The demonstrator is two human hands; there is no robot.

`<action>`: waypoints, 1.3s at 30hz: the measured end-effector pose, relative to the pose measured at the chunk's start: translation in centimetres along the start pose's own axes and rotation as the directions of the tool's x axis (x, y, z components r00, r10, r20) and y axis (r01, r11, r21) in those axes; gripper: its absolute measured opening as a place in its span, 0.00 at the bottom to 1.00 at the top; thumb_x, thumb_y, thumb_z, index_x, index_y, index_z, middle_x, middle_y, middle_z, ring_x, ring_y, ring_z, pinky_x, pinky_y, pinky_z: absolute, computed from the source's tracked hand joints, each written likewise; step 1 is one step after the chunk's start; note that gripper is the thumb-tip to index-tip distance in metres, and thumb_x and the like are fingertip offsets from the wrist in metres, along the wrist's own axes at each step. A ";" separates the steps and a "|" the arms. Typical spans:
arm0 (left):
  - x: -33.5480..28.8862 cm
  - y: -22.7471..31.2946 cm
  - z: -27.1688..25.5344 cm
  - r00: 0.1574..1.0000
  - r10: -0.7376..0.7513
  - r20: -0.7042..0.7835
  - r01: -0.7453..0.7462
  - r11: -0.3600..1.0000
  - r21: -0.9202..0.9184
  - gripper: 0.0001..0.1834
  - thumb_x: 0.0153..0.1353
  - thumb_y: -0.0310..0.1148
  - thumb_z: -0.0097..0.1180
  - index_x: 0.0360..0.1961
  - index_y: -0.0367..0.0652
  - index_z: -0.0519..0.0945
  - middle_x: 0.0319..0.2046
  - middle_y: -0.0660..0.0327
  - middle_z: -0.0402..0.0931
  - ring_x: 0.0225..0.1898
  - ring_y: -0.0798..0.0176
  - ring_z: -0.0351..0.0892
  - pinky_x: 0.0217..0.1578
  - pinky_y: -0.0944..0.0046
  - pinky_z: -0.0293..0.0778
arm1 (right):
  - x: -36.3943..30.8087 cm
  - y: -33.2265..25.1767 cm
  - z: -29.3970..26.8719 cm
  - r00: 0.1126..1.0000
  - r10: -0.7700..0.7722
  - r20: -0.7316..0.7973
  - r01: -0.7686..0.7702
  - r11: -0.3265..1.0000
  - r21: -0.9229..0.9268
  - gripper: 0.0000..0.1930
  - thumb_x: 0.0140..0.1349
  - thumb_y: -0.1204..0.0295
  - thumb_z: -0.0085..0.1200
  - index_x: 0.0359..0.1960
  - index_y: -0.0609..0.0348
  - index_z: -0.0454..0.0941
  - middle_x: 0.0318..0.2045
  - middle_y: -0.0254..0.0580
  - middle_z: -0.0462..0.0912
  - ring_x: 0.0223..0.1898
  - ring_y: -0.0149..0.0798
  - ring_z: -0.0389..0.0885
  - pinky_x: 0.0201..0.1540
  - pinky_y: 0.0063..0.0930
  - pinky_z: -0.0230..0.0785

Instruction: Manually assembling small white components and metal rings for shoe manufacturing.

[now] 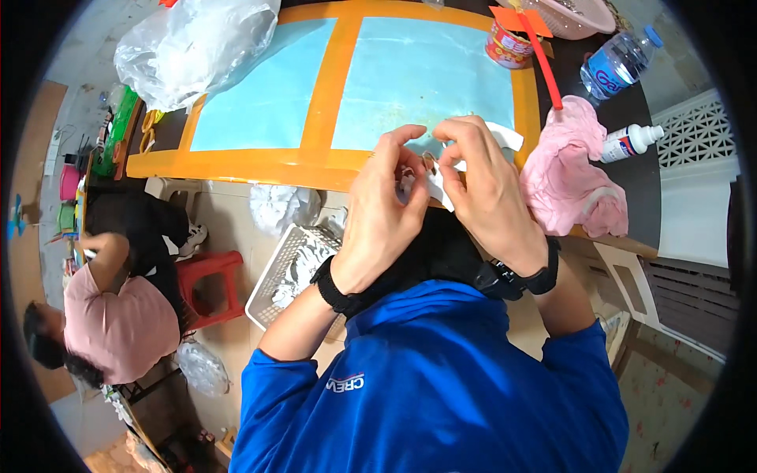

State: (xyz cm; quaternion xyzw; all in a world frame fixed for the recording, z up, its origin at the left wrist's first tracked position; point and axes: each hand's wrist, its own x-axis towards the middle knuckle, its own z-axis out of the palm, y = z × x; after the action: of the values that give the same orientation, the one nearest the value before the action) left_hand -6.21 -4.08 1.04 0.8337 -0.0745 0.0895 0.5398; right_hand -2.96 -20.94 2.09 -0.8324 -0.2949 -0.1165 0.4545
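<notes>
Over the near edge of the table, my two hands meet around a small item. My left hand (383, 206) is curled, its thumb and forefinger bent round a small pale bit that its fingers mostly hide. Thumb and forefinger of my right hand (490, 195) are pinched together beside a tiny brownish loop, too small to name. A white piece (438, 188), looking like paper or cloth, shows between the hands. Another white strip (505, 135) lies on the table just beyond my right hand.
The table mat (418, 71) is light blue with orange tape. A plastic bag (197, 51) lies back left. Right stand a red tub (509, 46), a water bottle (619, 65), a white bottle (631, 143) and pink cloth (564, 177). Below left are a basket (272, 276), a red stool (211, 288) and a seated person (118, 315).
</notes>
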 end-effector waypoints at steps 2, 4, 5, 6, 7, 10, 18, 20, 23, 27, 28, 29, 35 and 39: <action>0.1 0.0 0.1 1.000 -0.015 0.004 0.015 0.999 -0.037 0.29 0.64 0.15 0.61 0.66 0.41 0.74 0.37 0.64 0.78 0.40 0.69 0.82 0.44 0.67 0.79 | 0.1 0.0 0.0 1.000 -0.005 0.018 0.006 1.000 -0.016 0.26 0.61 0.89 0.54 0.62 0.59 0.71 0.54 0.54 0.77 0.53 0.62 0.80 0.56 0.52 0.73; 0.0 -0.3 0.1 1.000 0.015 -0.019 -0.016 0.998 -0.059 0.28 0.64 0.15 0.60 0.65 0.41 0.75 0.37 0.61 0.78 0.38 0.64 0.82 0.41 0.64 0.78 | 0.4 0.1 0.3 0.998 -0.039 0.042 0.040 0.998 -0.041 0.27 0.60 0.90 0.53 0.62 0.60 0.71 0.55 0.55 0.77 0.55 0.63 0.80 0.57 0.52 0.74; -0.1 -0.1 0.1 1.000 0.015 -0.025 -0.017 0.997 -0.072 0.29 0.63 0.15 0.60 0.65 0.41 0.75 0.37 0.59 0.79 0.37 0.60 0.81 0.40 0.61 0.79 | 0.4 0.0 0.2 0.998 -0.056 0.037 0.059 0.995 -0.082 0.28 0.59 0.90 0.53 0.62 0.60 0.71 0.56 0.55 0.76 0.55 0.62 0.79 0.58 0.52 0.74; -0.1 -0.1 0.0 0.999 0.011 -0.038 -0.014 0.997 -0.073 0.29 0.62 0.15 0.60 0.65 0.42 0.75 0.36 0.56 0.79 0.36 0.56 0.81 0.40 0.58 0.79 | 0.4 0.0 0.2 0.996 -0.080 0.035 0.083 0.990 -0.111 0.28 0.59 0.90 0.53 0.63 0.60 0.72 0.56 0.56 0.76 0.56 0.62 0.79 0.58 0.53 0.74; -0.1 -0.4 0.0 0.998 0.043 -0.051 -0.046 0.997 -0.064 0.30 0.60 0.13 0.58 0.64 0.41 0.74 0.38 0.52 0.79 0.38 0.51 0.83 0.39 0.55 0.80 | 0.5 0.0 0.5 0.993 -0.115 0.032 0.118 0.985 -0.125 0.29 0.58 0.90 0.53 0.63 0.60 0.72 0.57 0.56 0.76 0.57 0.62 0.79 0.59 0.53 0.74; 0.0 -0.8 0.3 0.998 0.056 -0.037 -0.060 0.992 -0.111 0.30 0.57 0.13 0.55 0.63 0.41 0.74 0.41 0.46 0.77 0.42 0.43 0.83 0.43 0.48 0.79 | -0.2 1.0 0.6 0.999 -0.030 0.033 0.032 0.998 -0.060 0.29 0.56 0.91 0.52 0.61 0.60 0.73 0.56 0.56 0.76 0.46 0.53 0.80 0.54 0.47 0.76; 0.2 -0.4 -0.2 0.998 0.060 0.016 -0.059 0.994 -0.090 0.24 0.61 0.17 0.54 0.60 0.36 0.77 0.45 0.46 0.79 0.47 0.45 0.85 0.49 0.52 0.81 | -1.0 1.7 0.8 0.996 -0.088 -0.014 0.087 0.994 -0.063 0.26 0.55 0.93 0.52 0.56 0.61 0.74 0.53 0.50 0.77 0.40 0.42 0.76 0.47 0.36 0.74; 0.4 -0.6 -0.5 0.997 0.035 0.075 -0.024 0.991 -0.134 0.21 0.63 0.19 0.54 0.59 0.34 0.78 0.44 0.46 0.82 0.47 0.47 0.85 0.49 0.53 0.80 | -0.9 1.9 0.9 0.995 -0.100 -0.024 0.099 0.994 -0.046 0.27 0.55 0.94 0.52 0.57 0.61 0.74 0.53 0.50 0.76 0.40 0.41 0.75 0.46 0.34 0.73; 1.0 0.6 -1.8 0.979 -0.098 0.181 0.138 0.964 -0.227 0.18 0.67 0.23 0.56 0.57 0.33 0.78 0.41 0.48 0.85 0.45 0.52 0.87 0.49 0.55 0.80 | -0.9 2.0 1.1 0.995 -0.089 -0.044 0.088 0.996 -0.004 0.28 0.55 0.95 0.52 0.58 0.61 0.74 0.53 0.50 0.76 0.40 0.41 0.75 0.45 0.32 0.73; 2.0 0.7 -1.5 0.957 -0.176 0.232 0.258 0.880 -0.398 0.15 0.71 0.30 0.60 0.55 0.35 0.78 0.38 0.52 0.86 0.41 0.60 0.86 0.45 0.59 0.80 | -0.8 2.2 1.0 0.991 -0.114 -0.076 0.114 0.993 0.000 0.28 0.55 0.95 0.52 0.59 0.61 0.74 0.52 0.49 0.76 0.42 0.42 0.76 0.45 0.31 0.74; 2.0 0.7 -1.3 0.959 -0.173 0.226 0.259 0.858 -0.443 0.15 0.72 0.31 0.60 0.54 0.36 0.78 0.38 0.53 0.86 0.41 0.62 0.86 0.44 0.59 0.80 | -1.0 2.3 0.9 0.989 -0.121 -0.085 0.120 0.993 -0.007 0.28 0.55 0.95 0.52 0.58 0.61 0.74 0.52 0.49 0.76 0.42 0.42 0.77 0.46 0.31 0.74; 2.0 0.6 -1.7 0.956 -0.163 0.245 0.227 0.939 -0.259 0.14 0.72 0.31 0.61 0.54 0.38 0.77 0.37 0.58 0.84 0.40 0.67 0.83 0.42 0.62 0.80 | -1.2 2.6 0.9 0.993 -0.092 -0.068 0.094 0.995 0.017 0.27 0.56 0.95 0.54 0.58 0.61 0.75 0.52 0.50 0.77 0.46 0.45 0.78 0.48 0.33 0.74; 2.3 -0.4 -1.3 0.914 -0.179 0.363 0.307 0.891 -0.334 0.19 0.71 0.24 0.58 0.62 0.40 0.77 0.38 0.65 0.80 0.39 0.73 0.80 0.39 0.69 0.77 | -1.0 2.1 0.7 0.994 -0.046 -0.095 0.046 0.999 0.004 0.25 0.58 0.92 0.56 0.58 0.61 0.76 0.52 0.52 0.77 0.50 0.52 0.80 0.53 0.39 0.76; 2.1 -0.3 -1.0 0.924 -0.237 0.300 0.341 0.865 -0.369 0.18 0.73 0.21 0.58 0.61 0.40 0.83 0.42 0.67 0.82 0.44 0.74 0.78 0.47 0.71 0.76 | -0.6 1.7 0.5 0.977 -0.148 -0.156 0.145 0.989 -0.031 0.26 0.58 0.93 0.55 0.57 0.61 0.75 0.50 0.53 0.77 0.47 0.54 0.82 0.48 0.41 0.78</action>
State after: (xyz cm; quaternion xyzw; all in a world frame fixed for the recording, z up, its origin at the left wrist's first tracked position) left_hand -4.22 -3.11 1.64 0.7063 -0.0311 -0.1144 0.6980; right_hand -2.43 -21.46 0.41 -0.8008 -0.3176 -0.2182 0.4585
